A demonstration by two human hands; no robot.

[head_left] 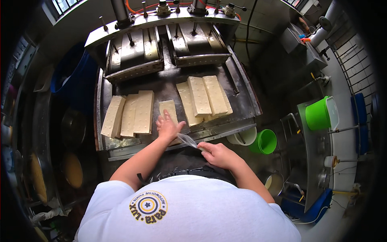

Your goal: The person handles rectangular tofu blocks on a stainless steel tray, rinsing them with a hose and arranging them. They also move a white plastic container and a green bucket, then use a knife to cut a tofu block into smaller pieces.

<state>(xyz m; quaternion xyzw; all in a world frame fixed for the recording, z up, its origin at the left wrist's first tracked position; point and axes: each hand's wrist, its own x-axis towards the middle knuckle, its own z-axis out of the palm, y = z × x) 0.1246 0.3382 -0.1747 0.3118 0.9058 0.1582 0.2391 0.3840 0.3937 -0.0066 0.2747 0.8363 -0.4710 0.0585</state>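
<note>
My left hand (167,127) lies with its fingers spread over a short cream-coloured block (167,107), which looks like fresh cheese or tofu, near the front middle of the metal table. My right hand (217,155) is closed round the handle of what looks like a knife (187,140). Its shiny, blurred blade points left towards my left wrist. Long dimpled blocks (138,113) of the same pale stuff lie side by side to the left. To the right, several more long blocks (200,96) lean and overlap. My left hand hides the near part of the short block.
Behind the blocks stands a press with two metal trays (135,69) under upright cylinders (121,11). The table's raised front edge (133,151) runs before me. A green bucket (266,142) and a pale bucket (245,136) stand right; a blue barrel (74,76) stands left.
</note>
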